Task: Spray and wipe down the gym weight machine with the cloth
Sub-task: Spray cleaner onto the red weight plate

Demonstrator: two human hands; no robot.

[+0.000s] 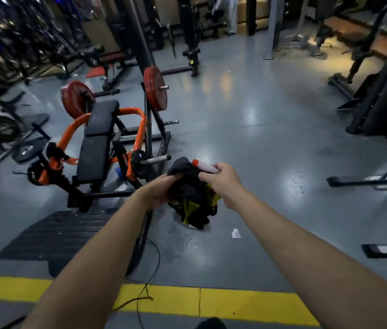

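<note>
A: Where is the cloth now?

B: The dark cloth [192, 193], which has some yellow parts, hangs in the air between both hands, above the grey floor [259, 138]. The left hand [158, 193] grips its left side with the fingers curled into the fabric.

A: And the other hand?

B: The right hand [222, 184] has its fingers closed around a white spray bottle [205, 166] with a red top, just above the cloth. I cannot tell if this hand also pinches the fabric.

A: Where is the machine?

B: The weight machine [95, 148], with an orange frame and black pads, stands on the left part of the floor, near the hands but not touching them. Two red plates [155, 89] sit at its far end.

A: What else is on the floor?

B: A black mat [64, 231] lies at the near end of the machine, a thin cable [154, 257] crosses a yellow line [235, 302] along the near edge, and a small white scrap [236, 233] lies below the cloth.
</note>
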